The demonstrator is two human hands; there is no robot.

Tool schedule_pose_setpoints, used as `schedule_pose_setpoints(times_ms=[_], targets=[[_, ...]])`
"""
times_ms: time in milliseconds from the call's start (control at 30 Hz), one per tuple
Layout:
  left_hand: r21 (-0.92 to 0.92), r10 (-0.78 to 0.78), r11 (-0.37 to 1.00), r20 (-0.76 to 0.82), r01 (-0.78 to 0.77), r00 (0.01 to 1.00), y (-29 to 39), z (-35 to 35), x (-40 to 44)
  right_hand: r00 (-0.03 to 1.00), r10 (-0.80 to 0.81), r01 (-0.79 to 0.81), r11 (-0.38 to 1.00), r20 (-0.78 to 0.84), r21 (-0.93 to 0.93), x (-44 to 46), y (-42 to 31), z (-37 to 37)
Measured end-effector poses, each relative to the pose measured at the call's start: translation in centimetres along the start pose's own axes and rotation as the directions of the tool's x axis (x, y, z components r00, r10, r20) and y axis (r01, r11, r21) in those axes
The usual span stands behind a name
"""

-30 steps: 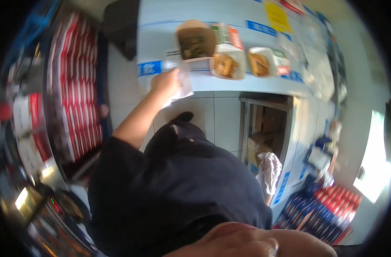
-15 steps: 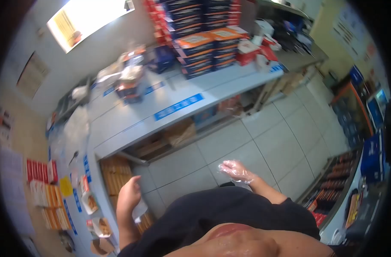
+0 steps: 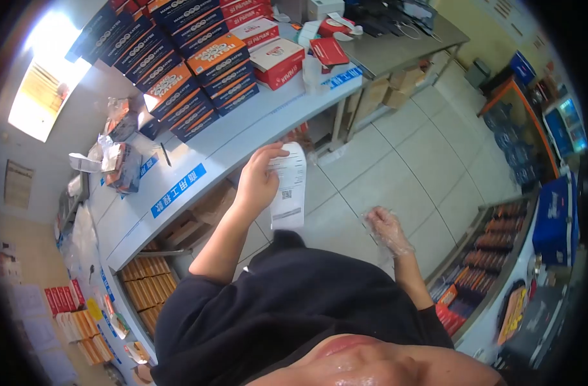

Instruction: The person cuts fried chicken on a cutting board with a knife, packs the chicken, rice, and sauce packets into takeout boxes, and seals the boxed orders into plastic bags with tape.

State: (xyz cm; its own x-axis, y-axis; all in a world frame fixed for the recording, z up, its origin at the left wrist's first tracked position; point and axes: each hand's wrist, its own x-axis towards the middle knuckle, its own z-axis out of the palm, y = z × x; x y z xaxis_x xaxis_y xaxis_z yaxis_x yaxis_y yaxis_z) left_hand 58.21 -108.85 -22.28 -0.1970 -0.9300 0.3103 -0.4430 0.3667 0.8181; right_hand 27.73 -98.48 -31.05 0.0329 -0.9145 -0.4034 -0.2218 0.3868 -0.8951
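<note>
My left hand is raised in front of my body, its fingers closed on the upper edge of a long white printed receipt. The slip hangs down from the hand, with a square code and lines of small print facing me. Lower and to the right is my right hand, in a clear plastic glove. Its fingers are loosely bent and apart, with no object visible in them, above the tiled floor.
A light work table carries stacks of dark blue and orange boxes, red-and-white boxes and a wrapped bundle. At right are a shelf of dark packages, a blue box and large water bottles.
My left hand has risen and moved right, bringing the receipt up into clear view. My right hand has shifted slightly right and up. The view has turned, so the table appears further left.
</note>
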Motion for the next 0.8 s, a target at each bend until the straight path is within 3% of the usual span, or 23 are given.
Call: schedule_pose_setpoints(times_ms=[67,133,167,300,367,400,433,500,567,600,667,700,767,800], targets=[[0.143,-0.065,0.987,-0.029,0.069,0.997,-1.9,-0.2,2.3,0.980,-0.191,0.196,0.976,0.060,-0.094,3.6,-1.1,0.2],[-0.040,-0.261,0.965,-0.116,0.258,0.958,-5.5,-0.3,4.8,0.965,-0.215,0.230,0.969,0.153,-0.090,7.4,-2.4,0.1],[0.008,-0.358,0.930,-0.204,0.367,0.911,-5.1,-0.6,6.6,0.951,-0.221,0.245,0.965,0.217,-0.091,9.3,-3.3,0.0],[-0.109,-0.545,0.837,-0.244,0.536,0.802,-13.3,-3.0,14.6,0.916,-0.213,0.264,0.958,0.339,-0.113,17.6,-6.2,-2.2],[-0.521,-0.831,0.495,-0.050,0.695,0.555,-17.0,-4.3,19.3,0.903,-0.219,0.287,0.948,0.371,-0.139,21.8,-8.6,-3.9],[-0.544,-0.844,0.474,-0.058,0.692,0.533,-19.9,-4.9,21.2,0.900,-0.261,0.349,0.911,0.349,-0.218,23.7,-10.2,-4.7],[-0.621,-0.816,0.454,-0.002,0.639,0.578,-23.0,-5.6,23.1,0.892,-0.310,0.409,0.864,0.329,-0.294,25.5,-11.7,-5.6],[-0.699,-0.783,0.427,0.030,0.573,0.621,-26.0,-4.9,24.9,0.887,-0.282,0.405,0.856,0.366,-0.323,28.5,-14.9,-6.8],[-0.734,-0.814,0.506,-0.233,0.453,0.532,-27.0,-3.1,26.7,0.854,-0.323,0.458,0.838,0.408,-0.296,31.2,-17.5,-7.5],[-0.737,-0.815,0.513,-0.258,0.441,0.518,-27.5,-2.6,27.3,0.839,-0.329,0.475,0.831,0.432,-0.289,32.6,-18.9,-7.6],[-0.701,-0.723,0.658,-0.487,0.275,0.490,-28.8,-1.4,27.6,0.654,-0.518,0.745,0.568,0.551,-0.349,35.8,-22.5,-7.4],[-0.674,-0.690,0.695,-0.526,0.250,0.498,-29.5,-1.2,27.6,0.489,-0.636,0.872,0.378,0.597,-0.311,37.3,-24.9,-6.5],[-0.665,-0.724,0.679,-0.536,0.311,0.434,-28.6,-0.4,27.3,0.325,-0.626,0.946,0.217,0.709,-0.242,39.1,-30.6,-3.5],[-0.650,-0.741,0.667,-0.534,0.363,0.406,-28.0,0.3,27.0,0.126,-0.693,0.992,0.080,0.710,-0.098,39.9,-32.9,-1.1]])
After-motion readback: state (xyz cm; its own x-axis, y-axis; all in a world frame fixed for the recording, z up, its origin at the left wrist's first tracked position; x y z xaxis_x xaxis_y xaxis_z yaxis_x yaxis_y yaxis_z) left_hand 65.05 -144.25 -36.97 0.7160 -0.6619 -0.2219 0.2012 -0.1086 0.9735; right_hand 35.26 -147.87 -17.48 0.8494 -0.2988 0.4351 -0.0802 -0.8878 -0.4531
